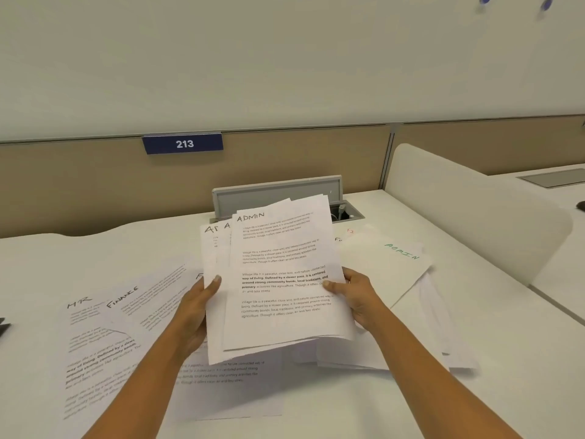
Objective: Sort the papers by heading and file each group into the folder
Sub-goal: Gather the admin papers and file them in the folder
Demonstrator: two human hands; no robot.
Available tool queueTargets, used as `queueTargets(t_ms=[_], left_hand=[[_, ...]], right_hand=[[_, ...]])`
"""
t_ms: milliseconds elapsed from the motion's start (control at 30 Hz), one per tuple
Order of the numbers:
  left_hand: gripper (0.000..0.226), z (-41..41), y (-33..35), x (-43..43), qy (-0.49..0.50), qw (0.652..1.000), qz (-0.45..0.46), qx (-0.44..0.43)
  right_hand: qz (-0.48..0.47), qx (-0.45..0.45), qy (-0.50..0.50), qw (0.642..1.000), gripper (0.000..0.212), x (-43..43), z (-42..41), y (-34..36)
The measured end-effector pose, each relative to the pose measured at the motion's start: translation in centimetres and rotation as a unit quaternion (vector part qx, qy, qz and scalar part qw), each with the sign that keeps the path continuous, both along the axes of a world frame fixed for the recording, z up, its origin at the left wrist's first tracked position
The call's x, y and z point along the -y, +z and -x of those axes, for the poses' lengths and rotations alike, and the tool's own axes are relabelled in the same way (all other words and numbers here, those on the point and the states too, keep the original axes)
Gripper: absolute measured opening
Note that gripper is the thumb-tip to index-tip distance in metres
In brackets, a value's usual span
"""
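Papers headed ADMIN (278, 280) are held in a loose, slightly fanned stack above the bench (474, 391), tilted toward the camera, with the handwritten headings of 3 sheets showing at the top. The left hand (196, 308) grips the stack's left edge, thumb on the front sheet and fingers hidden behind. The right hand (357, 296) grips the right edge the same way, thumb pressed on the printed text. Just right of the stack, a pale folder (389, 264) marked ADMIN in green lies flat on the bench, with more white sheets under and beside it. To the left, an HR sheet (85, 343) and a FINANCE sheet (148, 302) lie overlapping on the bench, and another printed sheet (228, 384) lies below the held stack. Behind the papers an open grey cable hatch (275, 193) stands up from the bench, and a blue sign (183, 143) reading 213 hangs on the tan partition (79, 185).
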State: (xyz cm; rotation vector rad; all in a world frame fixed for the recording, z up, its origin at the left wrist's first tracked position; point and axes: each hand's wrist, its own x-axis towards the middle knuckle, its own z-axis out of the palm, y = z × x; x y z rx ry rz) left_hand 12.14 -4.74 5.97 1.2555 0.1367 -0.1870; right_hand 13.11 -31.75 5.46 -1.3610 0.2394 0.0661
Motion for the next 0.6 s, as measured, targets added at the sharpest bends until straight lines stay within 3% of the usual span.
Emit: queueTargets(t_ms=[133, 267, 333, 400, 467, 600], left_hand=[[0.05, -0.4, -0.3, 0.4, -0.017, 0.998, -0.055, 0.009], [0.055, -0.6, -1.1, 1.0, 0.001, 0.997, -0.073, 0.023], [0.054, -0.8, -1.3, 1.0, 0.011, 0.997, -0.074, 0.024], [0.053, -1.0, -1.5, 0.9, 0.023, 0.996, -0.076, 0.026], [0.055, -1.0, -1.4, 0.7, 0.032, 0.996, -0.079, 0.029], [0.055, -1.0, -1.5, 0.2, 0.044, 0.996, -0.07, 0.027]], right_hand=[[0.022, 0.019, -0.007, 1.0, 0.023, 0.1, -0.1, -0.2], [0.033, 0.008, -0.006, 0.999, 0.015, 0.5, -0.5, -0.8], [0.084, -0.012, -0.048, 0.995, 0.017, 1.0, -0.8, -1.4], [0.194, -0.032, -0.123, 0.973, 0.027, 2.0, -1.0, -2.2], [0.317, -0.052, -0.189, 0.928, 0.035, 3.3, -0.8, -2.9], [0.448, -0.101, -0.204, 0.865, 0.056, 5.8, -0.6, -4.1]])
